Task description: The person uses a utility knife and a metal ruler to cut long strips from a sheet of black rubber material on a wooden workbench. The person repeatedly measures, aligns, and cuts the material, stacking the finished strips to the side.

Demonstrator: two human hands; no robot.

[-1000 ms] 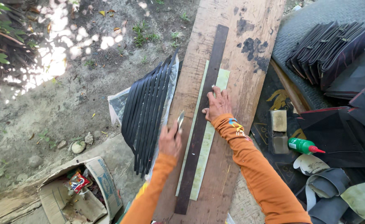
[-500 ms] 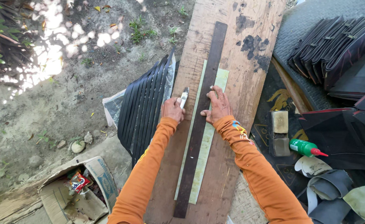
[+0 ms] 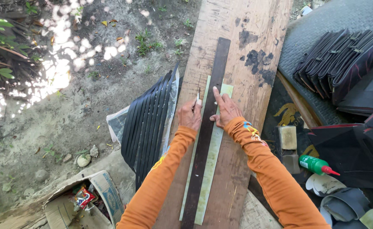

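Observation:
A long wooden plank (image 3: pixel 254 25) lies lengthwise in front of me. On it rests a pale green sheet (image 3: pixel 210 169), with a long dark metal straightedge (image 3: pixel 214 72) laid along it. My right hand (image 3: pixel 225 111) presses flat on the straightedge, fingers spread. My left hand (image 3: pixel 190 115) grips a small knife (image 3: pixel 198 96) whose blade tip touches the sheet at the straightedge's left edge. Both arms wear orange sleeves.
Cut black strips (image 3: pixel 148 123) lie fanned on the ground left of the plank. Folded black pieces (image 3: pixel 343 59) are stacked at the upper right. A green bottle with a red tip (image 3: pixel 318 164), a small block (image 3: pixel 287 138) and an open cardboard box (image 3: pixel 84 203) lie nearby.
My left hand has slid the knife up along the straightedge, away from me. My right hand has stayed pressed on the straightedge. The view has shifted slightly.

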